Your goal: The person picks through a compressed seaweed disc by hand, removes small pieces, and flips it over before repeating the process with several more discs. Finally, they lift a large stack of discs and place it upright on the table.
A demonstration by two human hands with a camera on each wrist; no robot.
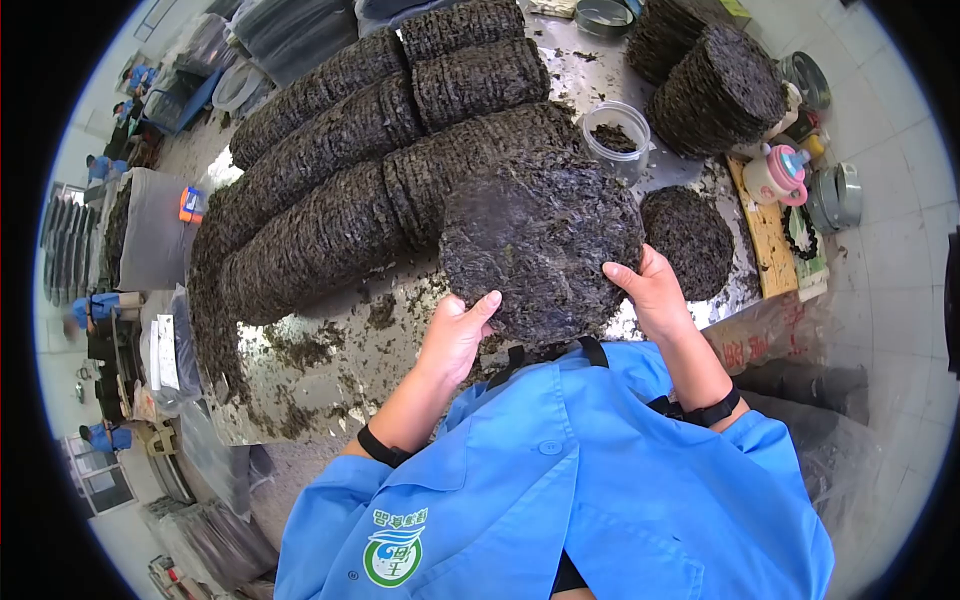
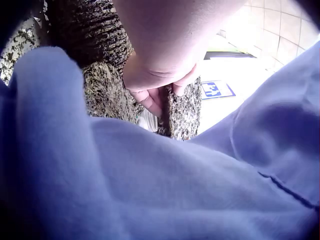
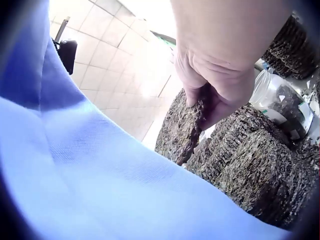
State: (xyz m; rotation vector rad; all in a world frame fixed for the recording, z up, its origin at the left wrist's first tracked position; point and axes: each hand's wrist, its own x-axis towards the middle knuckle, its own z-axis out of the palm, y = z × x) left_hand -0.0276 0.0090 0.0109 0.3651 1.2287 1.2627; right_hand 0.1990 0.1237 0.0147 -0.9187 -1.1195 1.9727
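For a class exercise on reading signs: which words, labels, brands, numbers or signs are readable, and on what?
"®": blue shirt, beside its round logo.
"食品": same shirt, upside down; other logo characters unclear.
Red characters, clear plastic: too blurred.
Blue-and-white label, left wrist view: too blurred.

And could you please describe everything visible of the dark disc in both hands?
The dark disc looks like pressed seaweed: nearly black, rough and wrinkled, with uneven edges. The wrist views show a thick rim, perhaps several layers. The left hand and right hand grip its near side, thumbs on the face turned toward the head camera. It is near the stacked rows.
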